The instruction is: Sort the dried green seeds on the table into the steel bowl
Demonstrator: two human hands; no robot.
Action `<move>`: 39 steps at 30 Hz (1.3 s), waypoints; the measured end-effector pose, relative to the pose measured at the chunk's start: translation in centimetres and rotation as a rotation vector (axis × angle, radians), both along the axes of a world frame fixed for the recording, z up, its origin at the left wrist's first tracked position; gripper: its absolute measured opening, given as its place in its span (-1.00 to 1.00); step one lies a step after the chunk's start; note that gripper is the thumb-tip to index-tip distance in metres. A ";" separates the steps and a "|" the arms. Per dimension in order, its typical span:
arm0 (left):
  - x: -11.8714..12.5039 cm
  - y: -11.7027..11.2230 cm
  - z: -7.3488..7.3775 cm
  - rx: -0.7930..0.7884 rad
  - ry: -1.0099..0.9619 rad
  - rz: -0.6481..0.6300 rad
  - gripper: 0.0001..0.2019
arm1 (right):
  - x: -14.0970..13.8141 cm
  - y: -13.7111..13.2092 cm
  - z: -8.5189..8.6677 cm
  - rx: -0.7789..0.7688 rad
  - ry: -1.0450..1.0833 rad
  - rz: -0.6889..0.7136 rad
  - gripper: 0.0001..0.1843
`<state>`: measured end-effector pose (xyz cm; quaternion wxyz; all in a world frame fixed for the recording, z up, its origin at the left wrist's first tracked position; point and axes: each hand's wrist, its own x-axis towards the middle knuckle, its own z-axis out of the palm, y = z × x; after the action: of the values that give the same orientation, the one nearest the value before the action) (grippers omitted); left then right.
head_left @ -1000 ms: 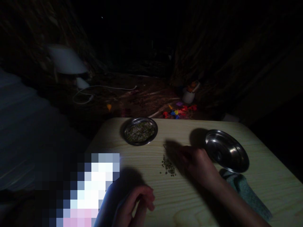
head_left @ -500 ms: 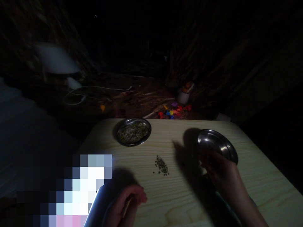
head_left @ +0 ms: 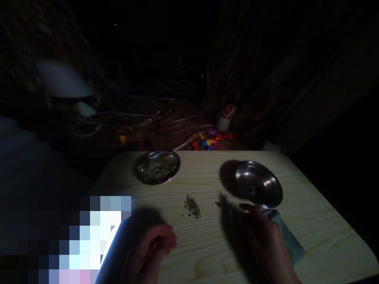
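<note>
My right hand (head_left: 266, 232) is over the right side of the table, just in front of a shiny steel bowl (head_left: 257, 183). Its index finger reaches out to the left and the fingers look loosely apart, with nothing visible in them; the undersides are in shadow. Left of its fingertips lies a tiny clump of dark seeds (head_left: 218, 204). A larger scatter of greenish seeds (head_left: 193, 207) rests between both hands. My left hand (head_left: 155, 248) stays low at the left with fingers curled in, and whatever they may hold is hidden. A steel dish (head_left: 160, 167) full of seeds stands at the back left.
A folded bluish-green cloth (head_left: 288, 236) lies beside my right hand on the wooden table (head_left: 207, 173). Beyond the far edge are colourful small pieces (head_left: 209, 142), a white cup (head_left: 223, 123), and a lamp (head_left: 65, 81) with its cord. Pixelated glare covers the lower left.
My right hand has drawn back from over the steel bowl toward the table in front of it, uncovering the bowl and the cloth. My left hand keeps its curled pose. The whole view shifts slightly.
</note>
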<state>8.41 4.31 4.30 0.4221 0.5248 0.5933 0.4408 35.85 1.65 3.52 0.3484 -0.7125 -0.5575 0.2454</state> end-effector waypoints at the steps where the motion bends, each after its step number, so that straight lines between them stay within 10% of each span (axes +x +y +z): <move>1: 0.4 0.1 0.3 0.004 -0.009 0.006 -0.73 | 0.1 -0.1 -0.2 0.001 -0.011 0.002 -0.67; 15: 0.4 -0.3 -1.0 -0.049 -0.034 -0.006 -0.75 | 0.1 1.0 -1.5 -0.026 -0.329 0.001 -0.65; 27: 8.8 2.8 0.4 -0.312 -1.075 0.122 -0.39 | -0.2 1.2 -1.3 -0.056 -0.443 -0.023 -0.65; 39: 12.1 4.0 -0.4 -0.415 -1.194 0.221 -0.55 | -0.4 1.1 -1.2 -0.031 -0.424 -0.038 -0.65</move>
<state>20.53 8.35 3.92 0.7247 0.0321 0.3795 0.5742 35.40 2.74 2.37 0.2170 -0.7638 -0.6009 0.0919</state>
